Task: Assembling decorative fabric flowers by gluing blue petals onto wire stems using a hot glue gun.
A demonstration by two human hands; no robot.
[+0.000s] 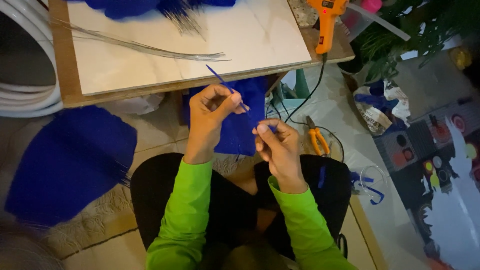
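Observation:
My left hand (209,116) and my right hand (278,149) hold a thin blue strand (226,85) between them, above my lap. The left pinches it near its middle; its free end sticks up toward the table edge. The right pinches its lower end by the fingertips. Behind the hands hangs a piece of blue fabric (241,127). Both arms wear bright green sleeves.
A low table with a white marble-like top (200,45) stands ahead, with thin grey stalks (150,49), blue material and an orange glue gun (325,22). A big blue fan-shaped piece (65,165) lies left. Orange pliers (318,141), a black cable and plants sit right.

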